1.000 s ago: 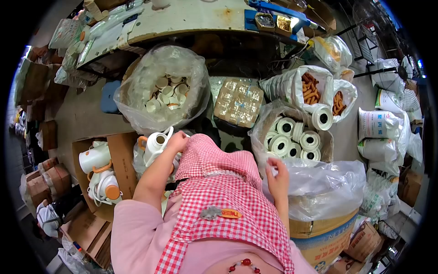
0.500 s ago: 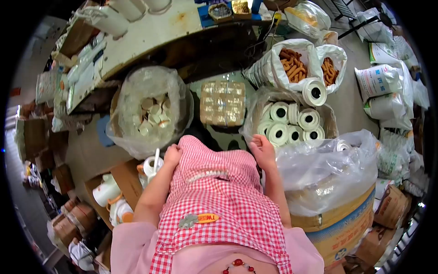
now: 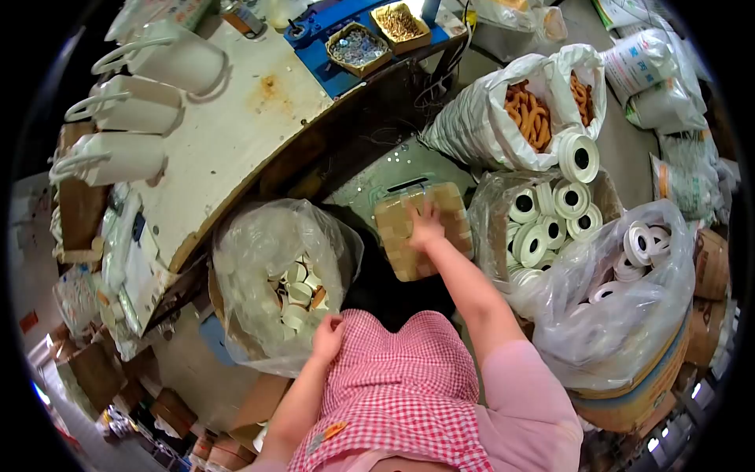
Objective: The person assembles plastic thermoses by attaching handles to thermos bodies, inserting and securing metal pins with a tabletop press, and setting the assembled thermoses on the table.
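My right hand [image 3: 426, 226] lies with spread fingers on top of a square stool seat covered in brown tape [image 3: 401, 256]. Beside the checked red-and-white apron [image 3: 393, 377], my left hand [image 3: 329, 337] is closed at the apron's edge, and what it pinches, if anything, is too small to make out. Just left of it stands a large plastic-lined container [image 3: 259, 267] with white cup-like parts [image 3: 299, 293] inside. To the right of the stool, a lined box holds round white parts with black centres [image 3: 532, 244].
A worktable [image 3: 228, 141] with several white pitchers [image 3: 177, 59] and a blue tool with small trays [image 3: 358, 47] runs across the upper left. White sacks of orange-brown pieces [image 3: 527, 114] stand upper right. Another plastic-covered container [image 3: 605, 315] is at my right, by cartons.
The view has swung toward the worktable and come closer to it. My right hand has reached forward from beside the apron onto the stool seat, its fingers now spread. My left hand stays by the apron.
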A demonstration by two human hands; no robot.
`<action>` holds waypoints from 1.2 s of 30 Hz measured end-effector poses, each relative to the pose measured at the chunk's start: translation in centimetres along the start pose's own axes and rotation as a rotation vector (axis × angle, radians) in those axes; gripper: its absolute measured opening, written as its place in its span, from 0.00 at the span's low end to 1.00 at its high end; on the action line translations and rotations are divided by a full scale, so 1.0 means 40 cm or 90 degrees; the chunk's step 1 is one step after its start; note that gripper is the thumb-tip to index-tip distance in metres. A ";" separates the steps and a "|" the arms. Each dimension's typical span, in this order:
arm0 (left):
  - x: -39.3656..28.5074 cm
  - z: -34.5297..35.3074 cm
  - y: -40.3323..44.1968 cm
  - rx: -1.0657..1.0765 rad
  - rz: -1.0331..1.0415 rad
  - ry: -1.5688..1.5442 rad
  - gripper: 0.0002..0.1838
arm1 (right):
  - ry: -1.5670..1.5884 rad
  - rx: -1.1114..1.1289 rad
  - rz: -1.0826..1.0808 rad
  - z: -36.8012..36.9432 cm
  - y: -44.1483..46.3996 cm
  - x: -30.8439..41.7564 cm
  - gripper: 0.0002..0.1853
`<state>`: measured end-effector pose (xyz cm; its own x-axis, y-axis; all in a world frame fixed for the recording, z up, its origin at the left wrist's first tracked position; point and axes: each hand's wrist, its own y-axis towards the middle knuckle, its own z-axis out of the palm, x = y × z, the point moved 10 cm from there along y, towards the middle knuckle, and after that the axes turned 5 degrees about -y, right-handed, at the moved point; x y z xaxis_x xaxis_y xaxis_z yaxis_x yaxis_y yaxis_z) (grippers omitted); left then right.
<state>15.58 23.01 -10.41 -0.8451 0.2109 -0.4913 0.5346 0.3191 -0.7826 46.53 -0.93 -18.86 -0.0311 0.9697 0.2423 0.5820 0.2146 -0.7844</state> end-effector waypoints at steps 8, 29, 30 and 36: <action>0.234 -0.147 -0.003 0.008 -0.108 -0.058 0.12 | -0.129 -0.021 0.053 0.027 0.154 -0.054 0.55; -0.159 -0.105 0.326 -0.101 0.170 0.092 0.21 | -0.072 0.089 0.135 -0.044 -0.005 -0.298 0.33; -0.212 -0.067 0.368 -0.090 0.186 0.104 0.23 | -0.035 0.093 0.166 -0.072 -0.011 -0.342 0.34; -0.388 0.219 0.670 0.117 0.150 0.256 0.25 | -0.048 0.119 0.187 -0.270 0.121 -0.396 0.33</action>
<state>42.96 20.17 -27.10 -0.6116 0.6093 -0.5047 0.6701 0.0598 -0.7399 58.62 -16.51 -20.32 0.0519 0.9976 -0.0461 0.4165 -0.0636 -0.9069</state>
